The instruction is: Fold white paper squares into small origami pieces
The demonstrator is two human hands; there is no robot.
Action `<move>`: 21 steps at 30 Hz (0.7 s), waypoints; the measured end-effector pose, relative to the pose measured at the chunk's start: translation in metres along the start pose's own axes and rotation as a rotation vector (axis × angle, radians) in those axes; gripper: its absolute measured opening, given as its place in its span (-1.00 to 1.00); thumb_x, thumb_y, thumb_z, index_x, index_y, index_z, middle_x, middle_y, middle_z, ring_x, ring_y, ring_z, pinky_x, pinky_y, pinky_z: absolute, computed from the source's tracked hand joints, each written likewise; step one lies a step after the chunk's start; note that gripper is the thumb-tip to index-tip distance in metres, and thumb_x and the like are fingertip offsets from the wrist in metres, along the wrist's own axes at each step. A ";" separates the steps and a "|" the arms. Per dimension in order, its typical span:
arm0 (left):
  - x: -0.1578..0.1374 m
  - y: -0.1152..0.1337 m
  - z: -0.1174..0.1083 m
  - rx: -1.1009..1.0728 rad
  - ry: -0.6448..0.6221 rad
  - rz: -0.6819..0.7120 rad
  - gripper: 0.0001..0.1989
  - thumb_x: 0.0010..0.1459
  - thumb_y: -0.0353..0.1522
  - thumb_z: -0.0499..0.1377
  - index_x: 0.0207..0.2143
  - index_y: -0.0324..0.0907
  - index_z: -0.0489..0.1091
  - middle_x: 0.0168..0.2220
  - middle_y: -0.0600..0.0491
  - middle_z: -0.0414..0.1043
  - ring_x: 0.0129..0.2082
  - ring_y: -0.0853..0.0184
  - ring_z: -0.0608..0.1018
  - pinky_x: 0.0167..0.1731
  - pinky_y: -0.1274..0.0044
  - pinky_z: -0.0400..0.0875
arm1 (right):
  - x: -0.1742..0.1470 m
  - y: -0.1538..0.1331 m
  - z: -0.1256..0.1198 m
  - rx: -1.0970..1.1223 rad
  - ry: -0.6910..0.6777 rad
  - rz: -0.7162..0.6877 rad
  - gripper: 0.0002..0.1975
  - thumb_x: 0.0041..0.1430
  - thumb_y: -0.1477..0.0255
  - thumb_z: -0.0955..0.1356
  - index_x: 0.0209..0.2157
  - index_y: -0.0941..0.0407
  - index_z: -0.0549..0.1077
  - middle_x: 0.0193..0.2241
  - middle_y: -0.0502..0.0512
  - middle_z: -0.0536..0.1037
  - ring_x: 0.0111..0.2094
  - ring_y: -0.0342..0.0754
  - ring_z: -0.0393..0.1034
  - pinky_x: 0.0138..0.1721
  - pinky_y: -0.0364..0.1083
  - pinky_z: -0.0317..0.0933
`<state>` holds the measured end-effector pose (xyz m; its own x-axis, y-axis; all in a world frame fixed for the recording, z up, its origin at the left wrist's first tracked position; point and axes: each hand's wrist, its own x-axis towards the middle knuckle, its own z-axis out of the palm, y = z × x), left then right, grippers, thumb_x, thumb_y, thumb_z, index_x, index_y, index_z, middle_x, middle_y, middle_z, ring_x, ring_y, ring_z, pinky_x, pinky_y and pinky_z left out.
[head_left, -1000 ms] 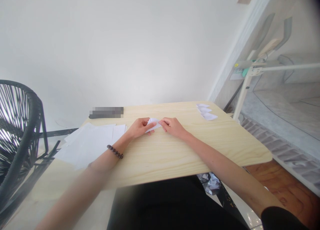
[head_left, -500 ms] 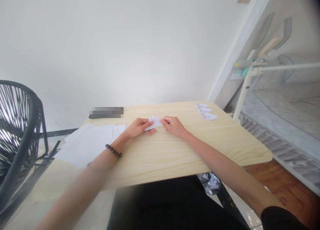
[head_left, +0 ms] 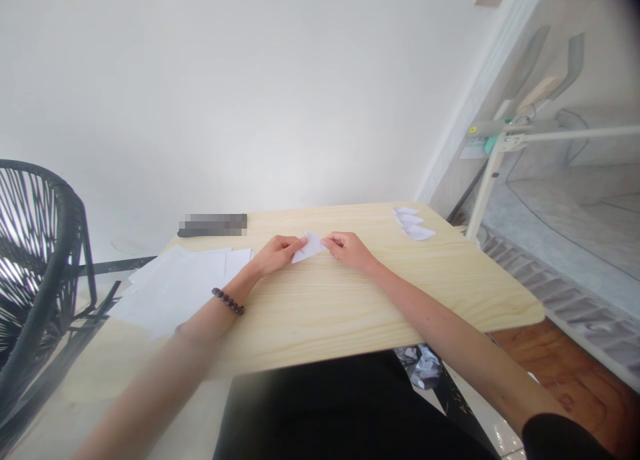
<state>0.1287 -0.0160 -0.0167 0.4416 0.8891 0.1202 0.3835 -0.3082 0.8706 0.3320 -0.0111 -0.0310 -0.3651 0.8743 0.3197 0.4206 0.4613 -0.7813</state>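
Observation:
A small folded piece of white paper (head_left: 311, 247) is held between my two hands, just above the middle of the wooden table. My left hand (head_left: 279, 255), with a dark bead bracelet on its wrist, pinches the paper's left side between thumb and fingers. On the other side, the thumb and index finger of my right hand (head_left: 349, 250) grip the right corner. The exact folds are too small to make out. Several sheets of white paper (head_left: 187, 283) lie spread by my left forearm.
Three folded white paper pieces (head_left: 419, 233) lie in a row at the table's back right. A dark, partly blurred-out object (head_left: 215, 225) lies at the back left. A black woven chair (head_left: 60, 247) stands left of the table (head_left: 320, 327); a white metal frame (head_left: 493, 173) stands right.
The paper has turned slightly and shows more of its face. My left fingers, previously spread beneath it, are now drawn in. My right hand has hardly moved.

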 end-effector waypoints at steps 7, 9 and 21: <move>0.002 -0.006 0.000 -0.175 0.076 -0.039 -0.68 -0.02 -0.14 0.10 -0.37 -0.24 0.31 -0.64 0.14 0.27 -0.67 0.50 0.32 -0.73 0.68 0.11 | 0.001 0.002 0.001 0.274 -0.102 0.057 -0.73 -0.03 0.25 0.27 -0.37 0.18 0.34 -0.62 -0.04 0.34 -0.59 -0.24 0.22 -0.55 -0.23 0.10; 0.003 -0.007 0.001 -0.232 0.084 -0.045 -0.67 -0.05 -0.14 0.12 -0.36 -0.24 0.29 -0.57 0.08 0.34 -0.59 0.42 0.42 -0.72 0.66 0.20 | 0.002 0.004 0.002 0.305 -0.123 0.056 -0.74 -0.05 0.29 0.30 -0.35 0.19 0.35 -0.56 0.01 0.40 -0.54 -0.22 0.27 -0.49 -0.21 0.17; 0.002 -0.006 0.003 -0.306 -0.025 -0.146 -0.64 -0.08 -0.14 0.15 -0.39 -0.28 0.32 -0.52 -0.02 0.45 -0.49 0.33 0.50 -0.47 0.51 0.41 | 0.000 0.002 0.002 0.219 -0.135 0.036 -0.76 0.01 0.32 0.26 -0.35 0.19 0.40 -0.55 0.04 0.44 -0.54 -0.22 0.29 -0.47 -0.21 0.19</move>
<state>0.1295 -0.0137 -0.0229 0.4214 0.9065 -0.0250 0.1849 -0.0589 0.9810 0.3316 -0.0104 -0.0335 -0.4672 0.8547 0.2262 0.2505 0.3734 -0.8932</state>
